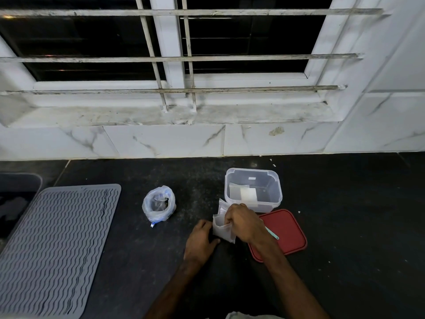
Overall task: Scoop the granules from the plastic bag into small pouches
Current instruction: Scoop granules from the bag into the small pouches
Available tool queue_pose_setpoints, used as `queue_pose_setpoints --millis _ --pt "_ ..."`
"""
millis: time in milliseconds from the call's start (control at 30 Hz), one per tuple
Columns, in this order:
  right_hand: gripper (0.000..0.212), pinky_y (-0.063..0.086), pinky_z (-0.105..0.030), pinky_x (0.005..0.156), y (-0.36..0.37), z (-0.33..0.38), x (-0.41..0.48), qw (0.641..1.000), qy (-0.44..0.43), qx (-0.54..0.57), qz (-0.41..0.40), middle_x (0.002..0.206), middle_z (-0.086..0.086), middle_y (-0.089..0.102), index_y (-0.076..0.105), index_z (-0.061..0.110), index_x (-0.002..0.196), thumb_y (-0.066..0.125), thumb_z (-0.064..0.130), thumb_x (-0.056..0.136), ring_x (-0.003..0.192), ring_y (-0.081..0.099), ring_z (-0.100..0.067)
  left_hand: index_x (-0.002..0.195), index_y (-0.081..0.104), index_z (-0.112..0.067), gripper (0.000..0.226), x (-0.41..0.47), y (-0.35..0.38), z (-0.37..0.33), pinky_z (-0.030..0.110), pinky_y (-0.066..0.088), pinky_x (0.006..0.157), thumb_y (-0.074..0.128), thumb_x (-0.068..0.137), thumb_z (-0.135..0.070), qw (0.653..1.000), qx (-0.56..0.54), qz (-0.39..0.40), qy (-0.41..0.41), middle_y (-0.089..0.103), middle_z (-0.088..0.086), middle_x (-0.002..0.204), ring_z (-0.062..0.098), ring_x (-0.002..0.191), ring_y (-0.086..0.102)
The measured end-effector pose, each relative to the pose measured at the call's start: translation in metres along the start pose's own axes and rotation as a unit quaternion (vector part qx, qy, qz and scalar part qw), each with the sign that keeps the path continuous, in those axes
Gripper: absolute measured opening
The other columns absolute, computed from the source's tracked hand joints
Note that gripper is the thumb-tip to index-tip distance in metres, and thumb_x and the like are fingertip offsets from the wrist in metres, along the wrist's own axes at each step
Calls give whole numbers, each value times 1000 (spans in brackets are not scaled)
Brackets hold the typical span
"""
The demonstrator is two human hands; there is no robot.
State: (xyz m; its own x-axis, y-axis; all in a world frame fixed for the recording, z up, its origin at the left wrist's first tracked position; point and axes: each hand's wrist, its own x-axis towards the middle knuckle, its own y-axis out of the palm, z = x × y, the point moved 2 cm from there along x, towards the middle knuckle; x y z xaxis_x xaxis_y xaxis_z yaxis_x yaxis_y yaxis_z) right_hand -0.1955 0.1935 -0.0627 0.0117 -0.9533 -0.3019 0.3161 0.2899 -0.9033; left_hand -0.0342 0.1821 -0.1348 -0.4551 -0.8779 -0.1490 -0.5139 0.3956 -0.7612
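**Mid-worktop, toward the front edge: pouches being readied, no scooping yet**

Both hands work a thin sheaf of clear pouches (222, 229), held just off the worktop (345, 215).

- R hand (242, 223): its grip pinches the sheaf's top, fingers curled. It's either peeling one pouch free or opening a mouth; can't tell which.
- L hand (200, 240): its grip looks closed on the sheaf's lower left side. The fingertips are hidden by plastic, so the exact hold is unclear.

Bag (147, 208) stands open w/ rim rolled down, left of the hands and well apart, untouched. Dark granules (161, 204) show inside it.

Teal scoop (272, 233) lies on the red lid (289, 226) just beside the R wrist, not picked up.

Clear box (277, 192) sits behind the hands, nearer the back edge. Flat pale packets (247, 194) lie in it; can't tell whether they're filled.

Grey mat (57, 245) at the left edge plays no part.

Progress, as judged: early.
- Done: bag opened, box unlidded, scoop and pouches laid out.
- Left: nearly all of it. Free and open one pouch, take the scoop, dip into the bag, fill, close, prob. drop it in the box, then repeat.
- No spilled granules show near the bag, which fits w/ scooping not having started.
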Motion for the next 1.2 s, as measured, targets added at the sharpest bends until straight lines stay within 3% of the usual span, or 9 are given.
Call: queue_pose_setpoints --millis 100,167,333,500,667,800,933,1033,1200 --pt "33 51 -37 95 3 3 1 999 -7 -1 39 118 -3 62 71 22 113 71 13 81 108 57 -22 116 59 -20 41 -1 1 2 26 46 90 73 79 -30 1000 -8 1 -7 52 -4 119 13 110 51" --pt "29 48 -37 95 7 -1 -3 999 -7 32 13 119 -5 60 68 20 114 61 10 87 111 55 -24 121 57 -22 46 -1 1 2 26 45 92 72 79 -32 1000 -3 3 -8 52 -5 123 13 114 50" --pt "29 46 -35 95 9 -13 -10 994 -20 101 -22 116 -3 60 68 21 106 54 5 85 111 54 -21 130 53 -25 53 -2 1 3 25 43 99 72 81 -32 1000 23 10 -15 49 -6 132 12 120 46" --pt "37 49 -29 90 1 -23 -10 986 -27 139 -88 102 7 66 74 27 89 52 3 70 98 59 -12 129 53 -28 52 -3 2 1 26 43 101 73 81 -31 1000 27 4 -9 50 -7 131 10 119 45" --pt "38 49 -28 92 3 -32 -12 987 5 131 -90 106 6 67 75 27 92 55 -4 81 100 60 -11 124 55 -31 46 -2 2 0 23 44 98 72 81 -31 1000 17 -4 -6 50 -10 128 8 117 46" --pt "33 45 -26 100 3 -28 -10 985 12 147 -85 114 6 66 74 24 100 53 1 90 107 58 -11 128 51 -30 54 -3 4 -2 25 44 99 74 79 -34 1000 17 16 -21 49 -8 132 9 120 44" --pt "20 48 -35 96 5 -21 -9 986 7 157 -57 113 5 65 70 26 107 58 20 92 104 58 -14 137 40 -23 93 1 9 -7 32 43 102 87 58 -43 997 -17 40 -59 46 -3 133 16 124 43" --pt "26 46 -36 97 7 -17 -12 993 8 116 -33 118 4 62 65 27 115 63 25 89 108 54 -17 143 32 -20 109 9 8 -13 38 45 101 87 53 -49 995 -13 27 -93 38 2 137 21 129 37" --pt "20 43 -37 98 -2 -11 -13 997 2 42 -59 122 5 57 67 28 110 62 25 91 116 49 -17 133 43 -17 94 25 12 -19 35 44 97 84 57 -55 995 34 17 -90 34 6 134 22 123 34"
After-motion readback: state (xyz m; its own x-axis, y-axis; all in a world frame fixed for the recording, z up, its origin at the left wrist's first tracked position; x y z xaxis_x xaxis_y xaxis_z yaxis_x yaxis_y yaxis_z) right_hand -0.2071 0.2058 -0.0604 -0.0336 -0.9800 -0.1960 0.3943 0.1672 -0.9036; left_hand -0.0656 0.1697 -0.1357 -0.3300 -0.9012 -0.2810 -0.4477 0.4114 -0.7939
